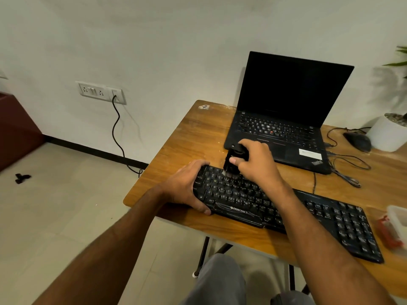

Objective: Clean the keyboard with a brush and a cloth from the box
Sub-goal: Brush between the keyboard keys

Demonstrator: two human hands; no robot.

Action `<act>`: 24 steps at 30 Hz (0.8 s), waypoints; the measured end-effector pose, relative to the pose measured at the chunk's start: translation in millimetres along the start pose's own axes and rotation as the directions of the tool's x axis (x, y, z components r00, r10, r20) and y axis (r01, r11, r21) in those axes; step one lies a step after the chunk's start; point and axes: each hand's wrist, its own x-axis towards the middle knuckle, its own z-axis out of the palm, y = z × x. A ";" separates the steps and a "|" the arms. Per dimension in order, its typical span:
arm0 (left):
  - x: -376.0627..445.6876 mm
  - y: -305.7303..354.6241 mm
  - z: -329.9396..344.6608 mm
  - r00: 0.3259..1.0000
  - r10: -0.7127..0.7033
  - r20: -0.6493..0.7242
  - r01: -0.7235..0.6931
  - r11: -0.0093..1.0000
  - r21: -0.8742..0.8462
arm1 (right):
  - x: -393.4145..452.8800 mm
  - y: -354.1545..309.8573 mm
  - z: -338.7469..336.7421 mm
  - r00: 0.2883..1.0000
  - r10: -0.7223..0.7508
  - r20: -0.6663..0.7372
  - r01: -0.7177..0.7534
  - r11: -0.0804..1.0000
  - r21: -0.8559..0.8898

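- So the keyboard (286,208) was lying at an angle across the front of the wooden table (191,137), its left end pretty close to the table's left edge.
- The left hand (187,188) was gripping that left end, fingers curled over the top edge and thumb on the front edge, basically pinning it down.
- The right hand (253,164) was holding a chunky black brush (233,161) upright, bristles down on the upper-left rows of keys. Thumb on the near face, fingers wrapped around the back.
- Looked like the brushing step was in hand. The cloth wasn't out, as far as I could tell.
- The clear box (398,225) sat at the right edge of the shot with something red in it, too blurry to say what.
- What I'd worry about: pushing too hard with stiff bristles could pop a keycap loose or just shove crumbs deeper between the keys.
- Also the open laptop (286,119) was right behind the brush, so flicking away from the body could dump the dust straight onto its keys.
- And if the left hand let go, a hard stroke could skate the keyboard toward that near table edge.
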 end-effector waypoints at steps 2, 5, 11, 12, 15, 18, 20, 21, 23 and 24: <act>-0.6 0.5 0.3 1.000 -0.002 0.001 0.002 1.000 -0.004 | 2.0 0.3 2.1 0.997 0.026 -0.072 -0.023 0.999 0.041; 0.4 1.2 -0.1 1.000 -0.002 0.004 0.002 1.000 0.000 | 1.2 -0.3 -2.5 0.992 -0.005 -0.124 0.013 0.998 0.064; 0.6 -1.0 0.6 1.000 0.009 -0.010 -0.009 1.000 0.004 | -0.2 -5.1 6.2 0.999 0.024 -0.027 -0.023 0.999 0.042; 0.5 -0.8 0.7 1.000 0.010 -0.009 -0.010 1.000 0.000 | 1.4 -5.0 6.7 0.997 0.040 -0.065 -0.036 0.998 0.058; 0.9 -0.4 1.0 1.000 0.013 -0.005 -0.013 1.000 0.007 | 0.4 -6.7 3.0 0.992 -0.008 -0.122 0.020 0.995 0.097; 1.5 -2.3 0.6 1.000 0.017 -0.018 -0.017 1.000 0.002 | -5.1 -9.0 5.7 0.999 -0.046 0.004 0.045 0.996 0.077; 1.1 -1.4 0.2 1.000 0.017 -0.010 -0.017 1.000 -0.003 | -5.3 -5.7 7.8 1.000 0.001 -0.027 0.001 0.999 0.053; 0.8 -0.7 0.4 1.000 0.012 -0.005 -0.013 1.000 -0.006 | -4.8 -3.2 6.6 0.997 0.016 -0.080 -0.012 0.999 0.045; 1.5 -0.1 0.8 1.000 0.007 -0.001 -0.007 1.000 -0.004 | -7.0 -1.1 2.6 0.992 0.000 -0.125 0.008 0.998 0.066; 1.7 -0.5 0.6 1.000 0.008 -0.004 -0.008 1.000 -0.003 | -8.9 -2.4 1.8 0.995 -0.017 -0.099 0.027 0.994 0.102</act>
